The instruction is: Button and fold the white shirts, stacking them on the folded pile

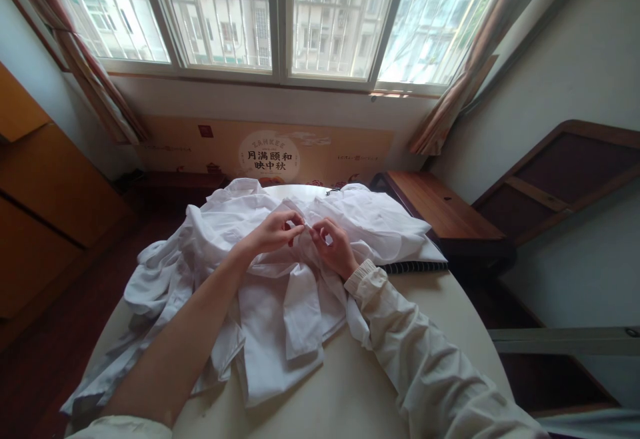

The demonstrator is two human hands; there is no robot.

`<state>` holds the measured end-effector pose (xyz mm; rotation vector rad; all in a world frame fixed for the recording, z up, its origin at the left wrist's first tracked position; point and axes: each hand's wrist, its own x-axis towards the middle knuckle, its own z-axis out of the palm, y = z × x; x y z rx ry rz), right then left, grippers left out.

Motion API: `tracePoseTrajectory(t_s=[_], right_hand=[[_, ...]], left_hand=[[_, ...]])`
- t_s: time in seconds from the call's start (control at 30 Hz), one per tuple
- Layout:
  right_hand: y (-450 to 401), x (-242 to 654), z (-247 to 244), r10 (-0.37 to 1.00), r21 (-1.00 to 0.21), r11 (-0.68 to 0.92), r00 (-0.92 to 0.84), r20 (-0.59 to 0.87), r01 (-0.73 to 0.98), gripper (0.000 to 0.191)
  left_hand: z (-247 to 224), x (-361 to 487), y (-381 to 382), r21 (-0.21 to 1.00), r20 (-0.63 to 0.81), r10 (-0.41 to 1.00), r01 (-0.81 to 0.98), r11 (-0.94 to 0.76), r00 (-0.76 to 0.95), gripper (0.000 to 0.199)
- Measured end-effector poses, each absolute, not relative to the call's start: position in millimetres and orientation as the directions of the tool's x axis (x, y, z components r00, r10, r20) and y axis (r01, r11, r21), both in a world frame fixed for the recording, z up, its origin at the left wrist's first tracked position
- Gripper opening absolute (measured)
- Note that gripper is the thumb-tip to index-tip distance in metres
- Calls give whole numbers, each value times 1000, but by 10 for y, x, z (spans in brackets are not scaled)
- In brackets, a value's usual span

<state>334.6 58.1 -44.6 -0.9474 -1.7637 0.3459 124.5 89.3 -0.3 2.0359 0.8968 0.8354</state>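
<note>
White cloth point(277, 332) — pinched w/ both hands point(280, 231) point(334, 247) — bkgd banner point(350, 146) reads “月满颐和映中秋”.

Hands point(311, 230) pinching white cloth point(280, 292), perhaps shirt.

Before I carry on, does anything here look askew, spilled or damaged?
Nothing looks spilled or damaged. The white cloth lies rumpled, bunched to the left edge of the table; a dark striped piece pokes out beneath it on the right, odd against the white.
</note>
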Motion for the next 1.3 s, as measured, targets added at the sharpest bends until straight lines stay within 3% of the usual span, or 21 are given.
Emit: tracePoseTrajectory(t_s=[0.27,0.37,0.53,0.73,0.93,1.07,1.3], right_hand=[[580,3368,-476,714,-603,679,-186,675,418,18],[581,3381,-469,721,-628,678,-177,670,381,16],[584,3383,-450,739,-657,658,-145,658,369,20],[602,3375,-481,758,-682,637,-132,638,360,20],[590,3389,-485,736,-660,654,-108,668,370,17],[549,3400,-465,713,-645,671,-81,697,365,18],[563,3536,-536,719,-714,616,134,682,332,27]], left_hand=[[-72,1345,841,564,364,771,535,-629,523,18],[-114,1360,856,635,347,783,485,-602,517,21],[-150,1350,894,828,310,784,252,-500,537,34],[-192,1315,912,915,298,799,82,-395,523,38],[-283,1338,901,920,301,827,85,-383,475,43],[-350,1395,892,938,229,854,129,-322,467,49],[-356,1396,903,901,221,853,236,-364,472,44]])
